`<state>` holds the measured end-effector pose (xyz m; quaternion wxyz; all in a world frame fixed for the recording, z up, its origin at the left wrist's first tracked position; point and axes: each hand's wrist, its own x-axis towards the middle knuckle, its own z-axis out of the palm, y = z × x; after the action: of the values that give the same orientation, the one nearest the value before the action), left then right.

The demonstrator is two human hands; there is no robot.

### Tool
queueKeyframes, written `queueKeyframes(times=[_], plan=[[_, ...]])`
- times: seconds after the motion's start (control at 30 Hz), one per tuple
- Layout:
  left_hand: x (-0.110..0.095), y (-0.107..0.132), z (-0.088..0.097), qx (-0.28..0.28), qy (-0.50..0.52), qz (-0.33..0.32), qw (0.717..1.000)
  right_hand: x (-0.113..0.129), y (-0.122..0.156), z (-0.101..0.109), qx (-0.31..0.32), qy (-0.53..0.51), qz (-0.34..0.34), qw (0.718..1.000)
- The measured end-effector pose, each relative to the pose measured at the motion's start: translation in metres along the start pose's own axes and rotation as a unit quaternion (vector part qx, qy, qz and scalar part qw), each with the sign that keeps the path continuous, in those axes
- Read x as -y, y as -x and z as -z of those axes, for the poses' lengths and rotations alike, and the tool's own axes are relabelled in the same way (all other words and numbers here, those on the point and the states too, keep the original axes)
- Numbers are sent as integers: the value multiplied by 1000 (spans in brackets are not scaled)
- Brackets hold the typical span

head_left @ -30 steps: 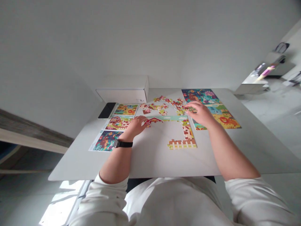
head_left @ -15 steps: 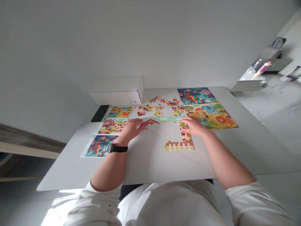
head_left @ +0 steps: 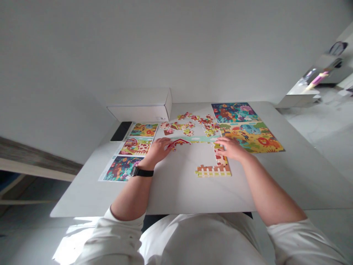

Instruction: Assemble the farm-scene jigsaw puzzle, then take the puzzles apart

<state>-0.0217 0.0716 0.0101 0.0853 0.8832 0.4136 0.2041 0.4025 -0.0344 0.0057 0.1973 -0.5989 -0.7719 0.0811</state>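
Note:
A partly joined jigsaw puzzle (head_left: pixel 200 139) lies on the white table, its pieces forming a top strip, a right side and a short fenced bottom row. At the strip's left end, by the red barn roof, my left hand (head_left: pixel 160 150) has its fingers and thumb closed around the edge of a puzzle piece (head_left: pixel 171 146), partly covered. My right hand (head_left: pixel 231 148) rests over the top right corner, fingers stretched out and apart, touching the joined pieces. Several loose puzzle pieces (head_left: pixel 188 131) are scattered just beyond the strip.
A printed picture sheet (head_left: pixel 138 146) and a black phone (head_left: pixel 121 131) lie at the left. Behind them a white box (head_left: pixel 139 112) stands against the wall. Two finished puzzle pictures, one dark blue (head_left: pixel 234 112) and one yellow (head_left: pixel 253 136), lie at the right.
The whole view has shifted slightly, so everything sits a little further right. Both hands keep nearly the same places on the puzzle; no piece has visibly moved.

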Motion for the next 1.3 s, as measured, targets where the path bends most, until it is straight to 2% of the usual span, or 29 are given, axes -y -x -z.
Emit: queueKeyframes(times=[0.17, 0.37, 0.53, 0.63, 0.77, 0.83, 1.0, 1.17, 1.3], plan=[[0, -1, 2, -10, 19, 15, 1000, 5, -3, 2, -25, 14, -6, 1000], [-1, -1, 6, -85, 20, 79, 993, 8, -8, 2, -107, 42, -26, 993], [-2, -2, 7, -107, 22, 107, 988, 7, -10, -1, -144, 35, -41, 988], [-8, -1, 8, -99, 67, 81, 989, 12, -13, -6, -162, -1, -28, 986], [-28, 0, 11, -35, 144, 14, 989, 22, -16, -14, -154, -49, 28, 986], [-39, 0, 11, -23, 155, -14, 988, 27, -17, -17, -146, -66, 54, 986], [-53, 1, 8, -44, 178, -33, 982, 32, -16, -16, -160, -97, 62, 980], [-47, 2, 9, -79, 234, -68, 967, 28, -15, -13, -180, -102, 47, 977], [-43, 3, 9, -130, 238, -57, 961, 24, -15, -14, -194, -111, 33, 974]])
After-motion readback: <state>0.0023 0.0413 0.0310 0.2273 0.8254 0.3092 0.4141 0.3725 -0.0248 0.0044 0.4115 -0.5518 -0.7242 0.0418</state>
